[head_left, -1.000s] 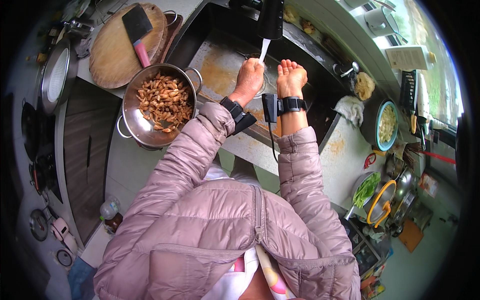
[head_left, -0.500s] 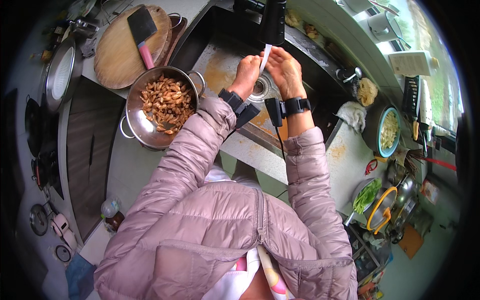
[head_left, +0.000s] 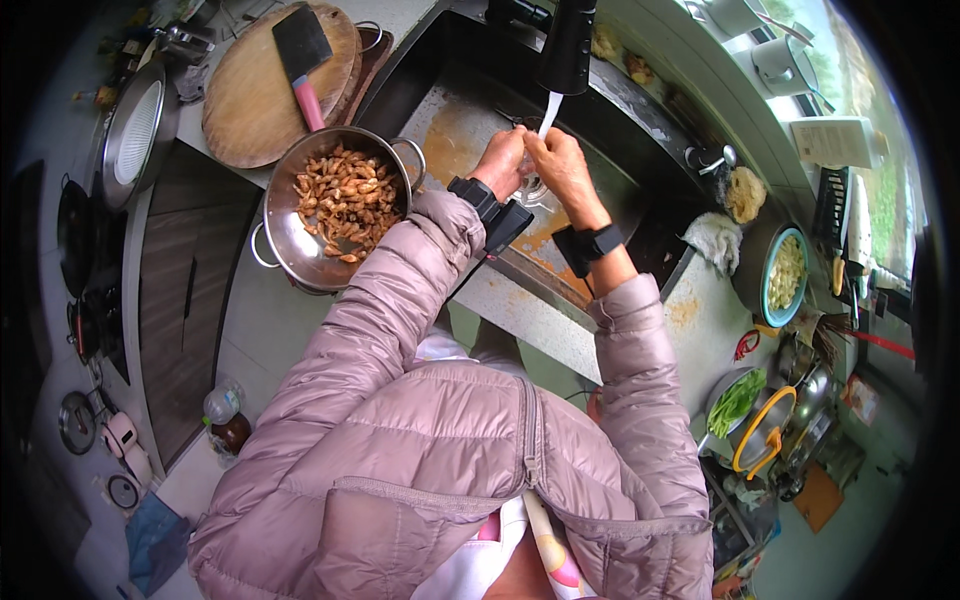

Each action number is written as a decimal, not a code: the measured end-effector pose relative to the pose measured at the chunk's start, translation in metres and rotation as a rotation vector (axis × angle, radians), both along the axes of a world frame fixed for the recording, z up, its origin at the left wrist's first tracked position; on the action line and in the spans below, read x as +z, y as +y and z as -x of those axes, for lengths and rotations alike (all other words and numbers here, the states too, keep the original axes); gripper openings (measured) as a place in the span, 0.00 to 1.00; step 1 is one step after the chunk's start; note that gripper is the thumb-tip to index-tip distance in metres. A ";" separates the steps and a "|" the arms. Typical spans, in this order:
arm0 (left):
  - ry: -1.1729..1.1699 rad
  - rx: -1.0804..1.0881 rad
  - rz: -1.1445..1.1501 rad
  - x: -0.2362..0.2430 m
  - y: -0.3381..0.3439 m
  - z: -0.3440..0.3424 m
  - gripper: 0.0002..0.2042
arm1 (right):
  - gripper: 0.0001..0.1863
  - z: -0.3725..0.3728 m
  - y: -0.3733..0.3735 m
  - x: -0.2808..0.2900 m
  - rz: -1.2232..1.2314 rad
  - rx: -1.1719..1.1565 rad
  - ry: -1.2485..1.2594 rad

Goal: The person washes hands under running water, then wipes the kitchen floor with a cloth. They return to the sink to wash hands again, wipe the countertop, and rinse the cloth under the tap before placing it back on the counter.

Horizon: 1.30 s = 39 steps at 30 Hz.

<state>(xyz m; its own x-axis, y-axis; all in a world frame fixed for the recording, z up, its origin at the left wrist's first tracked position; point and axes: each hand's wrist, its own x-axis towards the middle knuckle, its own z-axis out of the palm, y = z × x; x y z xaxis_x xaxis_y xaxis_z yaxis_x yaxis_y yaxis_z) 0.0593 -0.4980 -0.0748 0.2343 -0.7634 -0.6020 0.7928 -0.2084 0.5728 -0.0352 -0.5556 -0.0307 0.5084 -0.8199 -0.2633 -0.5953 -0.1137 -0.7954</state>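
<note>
My left hand [head_left: 501, 163] and my right hand [head_left: 564, 170] meet under a stream of water [head_left: 549, 116] from the black faucet [head_left: 565, 52]. Both have bent, closed fingers, with the fingertips close together. Splashing water blurs the gap between them, so anything held there cannot be made out. Below them is a dark sink [head_left: 450, 112] with brown stains on its bottom; its drain [head_left: 535, 190] is partly covered by my hands. Beside my left forearm stands a steel pot [head_left: 290, 235] holding many small brown pieces of food [head_left: 347, 200].
A cleaver [head_left: 302, 45] with a pink handle lies on a round wooden board [head_left: 235, 110] behind the pot. Right of the sink are a white cloth [head_left: 713, 238], a blue-rimmed bowl [head_left: 770, 300] of pale chopped food and a pan with green leaves [head_left: 735, 402].
My right hand has turned from an open, upturned palm to curled fingers, meeting my left hand beneath the water. The whole view has shifted slightly.
</note>
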 end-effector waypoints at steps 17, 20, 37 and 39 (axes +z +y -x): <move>-0.235 -0.188 0.115 -0.004 -0.009 -0.003 0.15 | 0.47 0.014 0.021 0.043 -0.058 0.368 -0.158; -0.365 -0.230 -0.093 0.005 -0.003 -0.005 0.15 | 0.46 0.014 0.022 0.038 -0.043 0.383 -0.184; -0.225 -0.097 -0.088 -0.008 0.003 -0.005 0.13 | 0.25 0.017 -0.006 0.006 -0.477 0.083 -0.318; -0.295 -0.158 -0.226 -0.015 0.002 -0.005 0.11 | 0.12 0.012 -0.018 -0.009 -0.659 -0.179 -0.460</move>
<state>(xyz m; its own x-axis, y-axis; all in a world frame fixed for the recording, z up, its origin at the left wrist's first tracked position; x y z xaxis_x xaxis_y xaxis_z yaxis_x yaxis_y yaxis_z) 0.0644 -0.4955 -0.0893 0.3123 -0.6603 -0.6830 0.5489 -0.4613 0.6970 -0.0471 -0.5737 -0.0393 0.5594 -0.6484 -0.5163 -0.1585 0.5277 -0.8345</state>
